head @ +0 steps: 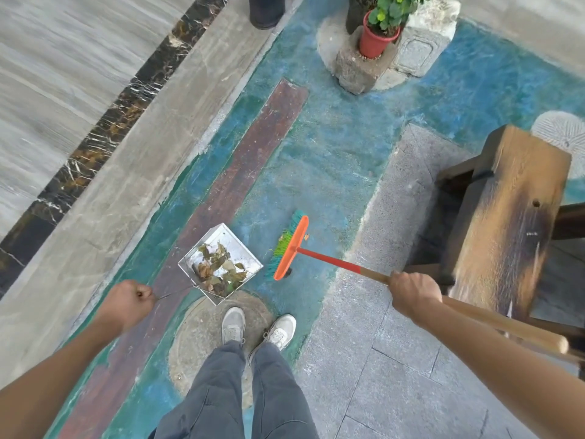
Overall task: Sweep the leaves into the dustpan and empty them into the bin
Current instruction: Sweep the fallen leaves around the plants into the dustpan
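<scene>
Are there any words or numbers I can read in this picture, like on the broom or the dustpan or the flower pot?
No, there are none to read.
Broom: plain orange head, no label showing.
Dustpan: bare metal, holding leaves, no writing.
Red flower pot: no label visible.
Stone block beside the pot: a carved frame shape, but no letters can be made out.
Shoes: no brand readable.

Broom (289, 248): orange head, green-teal bristles. Dustpan (232, 248) silver; leaves (218, 269) brown-green. Pot (375, 42) red.
</scene>
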A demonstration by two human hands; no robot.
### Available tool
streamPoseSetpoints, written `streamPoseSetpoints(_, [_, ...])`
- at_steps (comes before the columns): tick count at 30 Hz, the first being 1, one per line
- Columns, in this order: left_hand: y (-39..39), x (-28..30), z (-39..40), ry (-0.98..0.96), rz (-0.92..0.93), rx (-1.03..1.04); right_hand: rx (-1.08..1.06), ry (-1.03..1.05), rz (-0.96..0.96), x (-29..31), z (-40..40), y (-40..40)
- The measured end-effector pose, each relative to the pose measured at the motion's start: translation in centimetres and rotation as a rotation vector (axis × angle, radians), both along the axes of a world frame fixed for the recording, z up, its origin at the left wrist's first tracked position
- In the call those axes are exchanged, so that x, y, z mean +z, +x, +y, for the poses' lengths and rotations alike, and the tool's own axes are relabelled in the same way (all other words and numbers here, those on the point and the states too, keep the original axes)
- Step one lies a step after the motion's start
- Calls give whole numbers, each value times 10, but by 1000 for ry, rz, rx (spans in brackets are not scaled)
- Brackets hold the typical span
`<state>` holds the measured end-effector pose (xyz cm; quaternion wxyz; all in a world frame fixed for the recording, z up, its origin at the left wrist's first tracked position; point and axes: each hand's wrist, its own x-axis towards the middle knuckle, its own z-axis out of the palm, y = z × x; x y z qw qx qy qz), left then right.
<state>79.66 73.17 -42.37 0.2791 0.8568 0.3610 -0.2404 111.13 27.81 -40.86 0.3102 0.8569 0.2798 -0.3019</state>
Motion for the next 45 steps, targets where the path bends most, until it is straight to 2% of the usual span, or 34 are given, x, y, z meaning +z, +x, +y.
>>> streamPoseSetpoints(5, [28,-6,-1,13,12,-75,-83,-16,-1,12,-36,10])
streamPoseSetpoints(12, [62,-14,-19,-4,10,-198,-497,124,34,13,-93,-8])
streamPoseSetpoints(20, [98,-20,-43,-104,-4,-392,-791,187,213,-31,-3,-44])
streamPoseSetpoints(24, [115,-22,-45,-126,-1,-471,-813,39,307,-49,-12,-106])
streamPoseSetpoints(27, [127,-22,-55,-122,25,-537,-807,21,353,-21,-23,-140])
streamPoseSetpoints(31, [141,-24,-71,-151,42,-587,-979,79,376,6,-25,-157])
streamPoseSetpoints(36, [148,-41,-79,-127,79,-617,-1299,283,328,16,-18,-164])
streamPoseSetpoints(40, [160,-47,-82,-84,82,-580,-1367,375,293,6,10,-170])
streamPoseSetpoints(45, [175,-51,-81,-60,99,-572,-1432,394,452,-5,54,-204])
